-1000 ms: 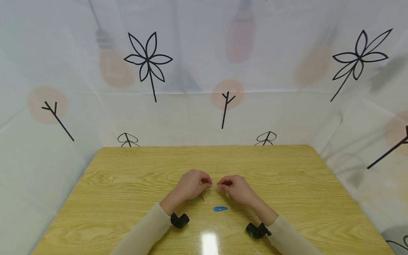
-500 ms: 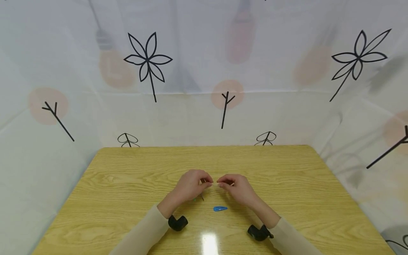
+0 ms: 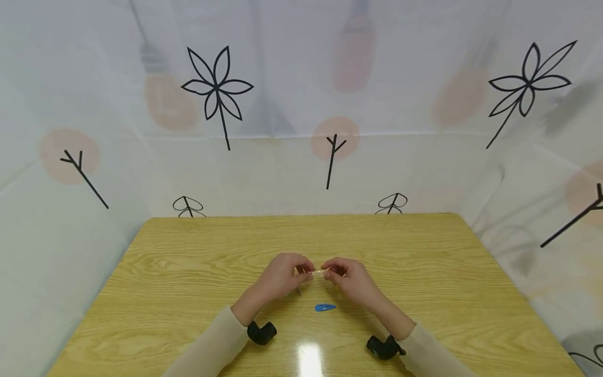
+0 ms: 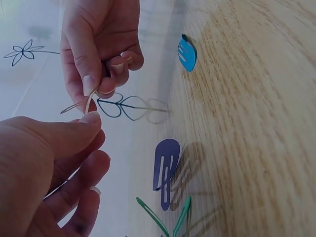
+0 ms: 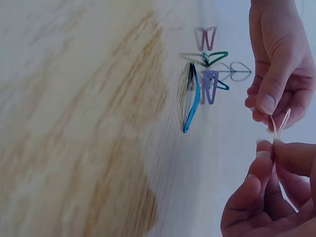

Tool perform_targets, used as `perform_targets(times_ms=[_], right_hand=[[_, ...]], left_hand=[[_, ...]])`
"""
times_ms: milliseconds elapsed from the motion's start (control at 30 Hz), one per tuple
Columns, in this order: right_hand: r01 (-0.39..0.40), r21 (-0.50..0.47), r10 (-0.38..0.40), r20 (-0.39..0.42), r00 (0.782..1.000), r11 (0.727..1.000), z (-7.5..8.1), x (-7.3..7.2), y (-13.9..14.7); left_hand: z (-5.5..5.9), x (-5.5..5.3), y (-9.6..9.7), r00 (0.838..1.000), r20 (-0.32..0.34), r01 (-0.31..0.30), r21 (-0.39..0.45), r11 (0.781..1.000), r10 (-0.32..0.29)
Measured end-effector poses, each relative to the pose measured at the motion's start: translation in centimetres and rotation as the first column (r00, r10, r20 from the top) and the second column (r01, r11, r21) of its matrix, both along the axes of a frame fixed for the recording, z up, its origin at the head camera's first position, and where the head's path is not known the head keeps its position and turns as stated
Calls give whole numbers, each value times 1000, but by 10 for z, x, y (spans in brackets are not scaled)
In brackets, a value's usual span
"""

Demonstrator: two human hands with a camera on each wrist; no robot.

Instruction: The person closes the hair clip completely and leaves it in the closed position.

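Observation:
A pale, cream-coloured snap hair clip (image 3: pixel 319 273) is held level between both hands over the table's middle. My left hand (image 3: pixel 281 274) pinches one end between thumb and index finger. My right hand (image 3: pixel 352 280) pinches the other end the same way. In the left wrist view the clip (image 4: pixel 88 105) has its thin prongs splayed apart, and the right wrist view shows a narrow loop (image 5: pixel 285 123) of it between the fingertips. A blue snap clip (image 3: pixel 325 307) lies on the table just nearer than the hands.
Below the left hand a purple snap clip (image 4: pixel 168 150) and a green one (image 4: pixel 153 215) rest on the table, with a reddish one (image 5: pixel 212 38) beyond. The wood-grain table (image 3: pixel 188 314) ends at a white printed curtain (image 3: pixel 282 173). Black wrist cameras (image 3: pixel 261 333) sit under both wrists.
The fingertips have drawn slightly apart and more of the pale clip shows between them. The blue clip has stayed in place.

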State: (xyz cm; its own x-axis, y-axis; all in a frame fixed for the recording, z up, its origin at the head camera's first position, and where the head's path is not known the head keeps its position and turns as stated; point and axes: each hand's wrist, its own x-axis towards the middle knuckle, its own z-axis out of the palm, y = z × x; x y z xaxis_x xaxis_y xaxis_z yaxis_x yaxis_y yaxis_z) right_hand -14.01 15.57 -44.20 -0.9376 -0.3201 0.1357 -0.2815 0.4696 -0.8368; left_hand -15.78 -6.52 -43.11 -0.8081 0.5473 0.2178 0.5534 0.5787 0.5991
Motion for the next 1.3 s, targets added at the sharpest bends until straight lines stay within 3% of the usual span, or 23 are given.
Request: perform_targets(times_ms=[200,433,700,1000,1300], right_hand=[[26,-52,-22,63,998,998,-1,0,-2],[22,-71,-17,63,998,997,-5,0,-2],[23,-68,-16,101,995,997,-7,2,0],[-12,-97,21,98,995,995,-7,3,2],[-24,-90,32,81,996,996,-6,4,3]], left_hand=[[-2,0,0,1000,7,-2,10,1000,2],[-2,1,0,1000,24,-18,38,999,17],[-5,3,0,1000,-15,-26,44,999,27],[-6,5,2,998,-13,-61,64,996,62],[-8,5,3,998,-11,-56,87,995,57]])
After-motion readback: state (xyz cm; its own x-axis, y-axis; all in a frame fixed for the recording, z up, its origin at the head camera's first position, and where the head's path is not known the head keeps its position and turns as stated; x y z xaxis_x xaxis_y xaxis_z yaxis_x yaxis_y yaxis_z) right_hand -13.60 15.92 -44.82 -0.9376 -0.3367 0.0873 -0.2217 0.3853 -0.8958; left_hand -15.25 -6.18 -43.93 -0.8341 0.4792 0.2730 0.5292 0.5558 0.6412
